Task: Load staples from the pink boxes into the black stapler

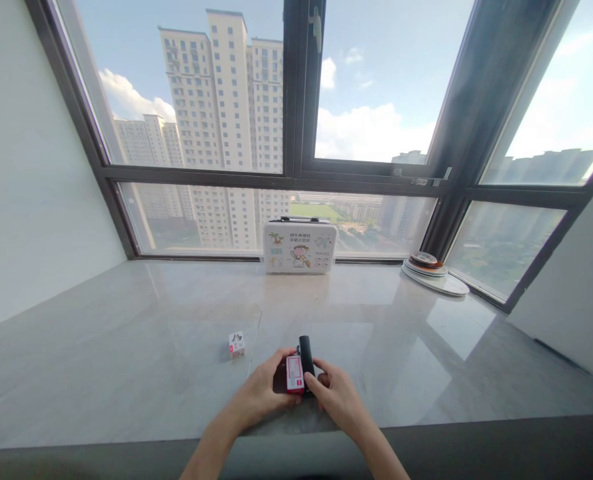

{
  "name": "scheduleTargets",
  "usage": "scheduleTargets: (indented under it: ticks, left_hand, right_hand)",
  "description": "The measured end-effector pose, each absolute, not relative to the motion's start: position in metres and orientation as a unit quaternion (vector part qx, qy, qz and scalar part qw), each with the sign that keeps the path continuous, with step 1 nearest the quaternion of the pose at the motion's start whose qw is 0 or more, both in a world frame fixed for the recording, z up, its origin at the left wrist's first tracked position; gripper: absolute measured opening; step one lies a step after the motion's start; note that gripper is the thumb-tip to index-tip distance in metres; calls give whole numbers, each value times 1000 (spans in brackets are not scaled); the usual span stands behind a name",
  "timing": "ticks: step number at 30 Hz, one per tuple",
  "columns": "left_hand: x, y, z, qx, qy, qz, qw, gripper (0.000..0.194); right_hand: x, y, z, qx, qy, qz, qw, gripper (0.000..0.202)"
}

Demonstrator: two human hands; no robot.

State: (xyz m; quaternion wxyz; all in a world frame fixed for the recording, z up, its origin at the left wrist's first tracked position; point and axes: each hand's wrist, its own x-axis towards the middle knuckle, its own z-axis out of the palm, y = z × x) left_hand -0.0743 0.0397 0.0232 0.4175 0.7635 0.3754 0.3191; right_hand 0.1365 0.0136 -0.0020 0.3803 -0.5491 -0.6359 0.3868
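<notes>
My left hand [266, 390] is closed around a small red-and-white box [295, 372], thumb above and fingers below. Against the right side of that box is a long black object with a rounded top [306, 355], which looks like a stapler. My right hand [334, 393] grips this black object, with the thumb on its near end and the fingers along its right side. A smaller white box with dark printed shapes and a red patch [236, 345] rests on the grey marbled sill, to the left of my hands.
A white printed case [300, 248] with a dark handle stands against the window [371, 177]. Round plates or mats [436, 275] are stacked in the right corner. The sill's front edge [476, 421] runs below my hands, and white walls [31, 167] flank both sides.
</notes>
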Motion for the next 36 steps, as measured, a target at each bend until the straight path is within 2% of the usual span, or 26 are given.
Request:
scheduleTargets:
  ticks: [2, 10, 15, 16, 18, 20, 22, 24, 30, 36]
  left_hand:
    - [-74, 40, 20, 763, 387, 317, 409, 83]
    - [-71, 42, 14, 766, 383, 320, 405, 84]
    - [-72, 42, 10, 770, 386, 338, 379, 99]
    - [-75, 43, 9, 765, 393, 354, 367, 93]
    - [-90, 49, 8, 736, 434, 403, 327, 65]
    - [-114, 58, 7, 678, 528, 446, 251, 46]
    - [-142, 70, 6, 607, 651, 431, 149, 47]
    - [-163, 83, 5, 576, 729, 358, 99, 49]
    - [-145, 99, 3, 658, 699, 256, 118, 51]
    - [-92, 97, 1, 735, 624, 213, 161, 63]
  right_hand:
    - [137, 14, -4, -539, -636, 397, 383, 58]
    - [138, 12, -3, -517, -648, 407, 383, 55]
    - [141, 11, -5, -548, -629, 392, 388, 60]
    - [143, 11, -6, -560, -623, 382, 391, 61]
    - [146, 8, -7, -578, -618, 364, 391, 66]
    - [146, 4, -7, -581, -626, 356, 379, 74]
    - [145, -1, -5, -585, -643, 341, 358, 82]
    - [141, -3, -1, -596, -664, 309, 329, 84]
    - [133, 3, 17, -578, -721, 257, 284, 55]
    - [131, 11, 21, -565, -742, 249, 262, 49]
